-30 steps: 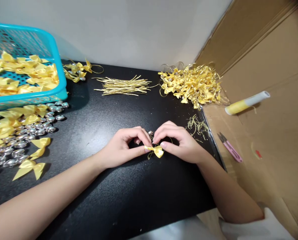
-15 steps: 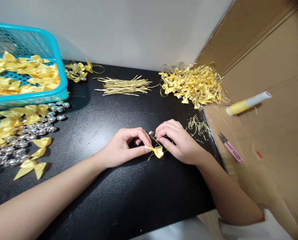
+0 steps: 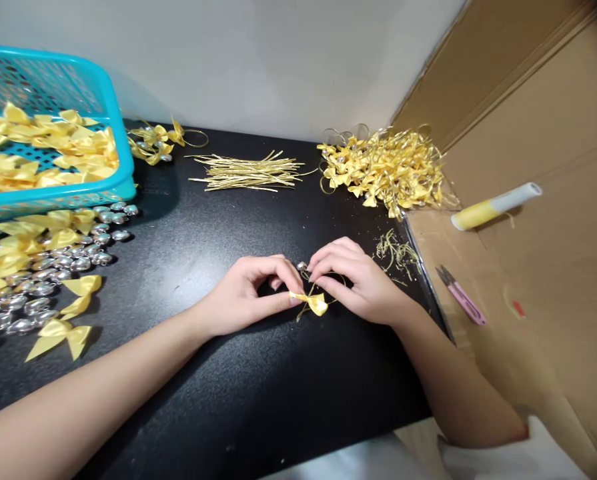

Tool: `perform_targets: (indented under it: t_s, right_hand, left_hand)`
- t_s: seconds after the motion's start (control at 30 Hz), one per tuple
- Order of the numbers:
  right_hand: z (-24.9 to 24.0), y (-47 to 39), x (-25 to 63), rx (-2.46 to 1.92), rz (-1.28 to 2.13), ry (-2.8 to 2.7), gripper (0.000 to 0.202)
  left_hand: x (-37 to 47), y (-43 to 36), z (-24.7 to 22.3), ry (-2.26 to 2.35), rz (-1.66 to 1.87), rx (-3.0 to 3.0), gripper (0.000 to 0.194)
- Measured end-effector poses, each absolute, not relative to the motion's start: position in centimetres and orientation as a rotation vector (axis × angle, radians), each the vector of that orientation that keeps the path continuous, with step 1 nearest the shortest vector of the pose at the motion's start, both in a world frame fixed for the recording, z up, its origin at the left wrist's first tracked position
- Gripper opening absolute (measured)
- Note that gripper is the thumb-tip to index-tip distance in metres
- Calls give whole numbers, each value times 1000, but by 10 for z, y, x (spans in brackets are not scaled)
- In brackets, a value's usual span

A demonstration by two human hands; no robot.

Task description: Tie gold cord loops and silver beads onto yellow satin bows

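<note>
My left hand (image 3: 258, 293) pinches one end of a yellow ribbon bow (image 3: 316, 304) between thumb and forefinger, low over the black table. Opposite it, my right hand (image 3: 353, 283) has its fingertips closed on a thin gold cord (image 3: 312, 285) that runs to the bow; part of the cord loops behind the fingers. Just beyond the fingertips sits a small silver bell-like bead (image 3: 301, 266). How the cord is knotted at the bow is too small to make out.
A turquoise basket (image 3: 112, 100) of yellow bows stands at left, with silver beads (image 3: 43, 288) and loose bows (image 3: 61, 337) before it. Behind lie cut gold cords (image 3: 251, 172) and a pile of corded bows (image 3: 385, 167). Cord scraps (image 3: 397, 253), pink snips (image 3: 462, 297) and a roll (image 3: 495, 207) are right.
My right fingertips have shifted very slightly left and up along the cord. My left hand keeps its pinch on the bow, almost unmoved.
</note>
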State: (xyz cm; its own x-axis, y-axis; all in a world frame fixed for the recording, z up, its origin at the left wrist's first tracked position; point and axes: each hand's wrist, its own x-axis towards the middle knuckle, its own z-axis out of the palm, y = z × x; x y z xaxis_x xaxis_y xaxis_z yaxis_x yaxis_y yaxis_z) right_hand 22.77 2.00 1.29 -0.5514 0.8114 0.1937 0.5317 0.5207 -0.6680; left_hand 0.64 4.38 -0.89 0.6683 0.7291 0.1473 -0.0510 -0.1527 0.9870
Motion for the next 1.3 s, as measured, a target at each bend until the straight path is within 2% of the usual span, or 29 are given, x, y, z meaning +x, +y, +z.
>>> perform_targets:
  t_s: [0.27, 0.4, 0.57, 0.7, 0.93, 1.3]
  right_hand:
    - [1, 19, 222, -1196, 545, -2333, 14]
    - [6, 17, 222, -1323, 452, -1992, 15]
    - [13, 11, 215, -1327, 703, -1759, 7]
    - [13, 8, 207, -1346, 765, -1759, 4]
    - [9, 6, 204, -1346, 915, -1678, 3]
    - [0, 16, 207, -1273, 1187, -1370, 17]
  left_hand:
    - [6, 45, -15, 590, 833, 1615, 5]
    - [7, 42, -16, 661, 845, 1559, 8]
    - [11, 38, -11, 726, 927, 1672, 9]
    - [12, 36, -8, 796, 1023, 1911, 3]
    - [13, 34, -7, 817, 1124, 2100, 7]
    - [13, 36, -8, 891, 1008, 1979, 4]
